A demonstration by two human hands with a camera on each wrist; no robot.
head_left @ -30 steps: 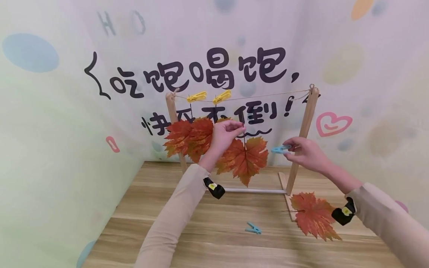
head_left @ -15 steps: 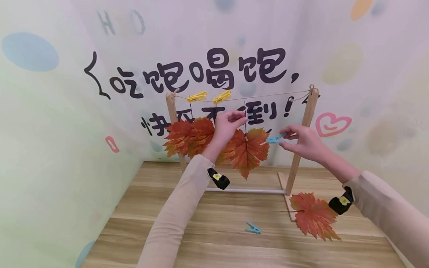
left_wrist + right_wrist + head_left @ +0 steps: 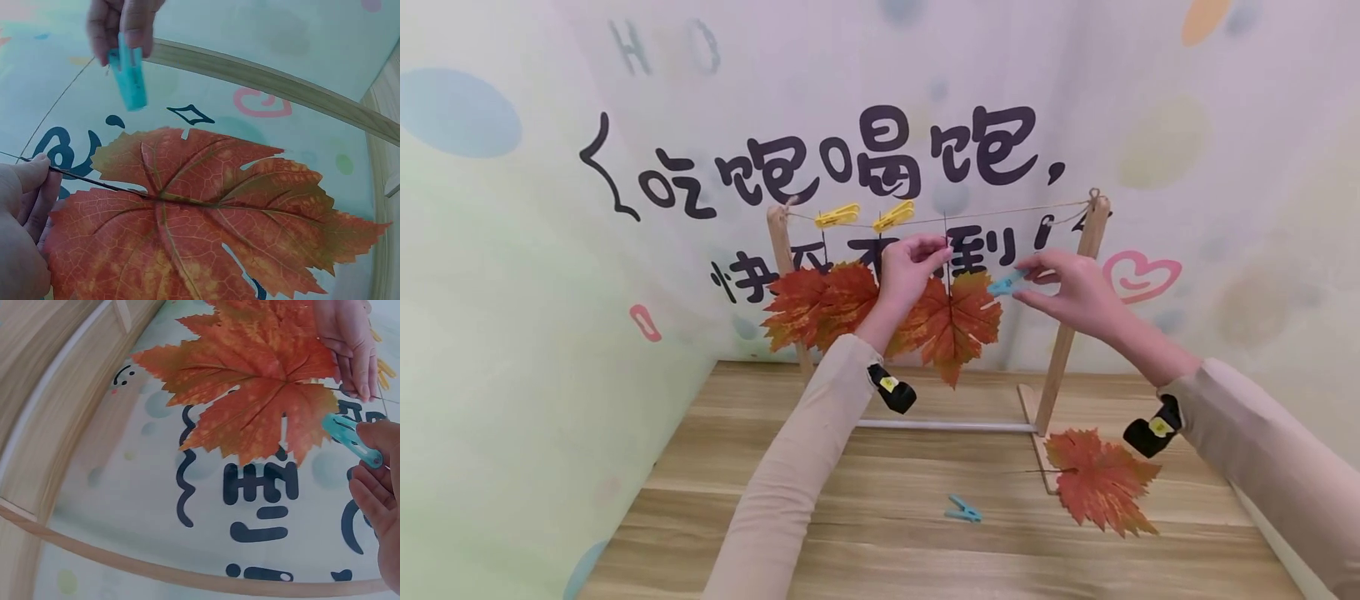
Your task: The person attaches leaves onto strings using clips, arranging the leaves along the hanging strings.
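Observation:
My left hand (image 3: 908,271) pinches the dark stem of an orange-red maple leaf (image 3: 957,325); the leaf hangs below the fingers, and the stem's tip reaches up to about the height of the string (image 3: 1000,212). To its right, my right hand (image 3: 1078,292) holds a light blue clothespin (image 3: 1006,283) between thumb and fingers, apart from the stem. In the left wrist view the blue clothespin (image 3: 130,78) points down toward the leaf (image 3: 206,200). Two yellow clothespins (image 3: 838,216) clip other leaves (image 3: 801,304) on the string at left, partly behind my left hand.
Wooden posts (image 3: 1063,333) carry the string, with a pale rod (image 3: 947,427) low between them. A second blue clothespin (image 3: 964,509) lies on the wooden table (image 3: 715,517). Another red leaf (image 3: 1101,479) lies by the right post's foot. A printed wall (image 3: 1247,167) stands close behind.
My left hand has raised the leaf, bringing its stem tip up to the string's height. My right hand has moved up and left with the blue clothespin, closer to the stem.

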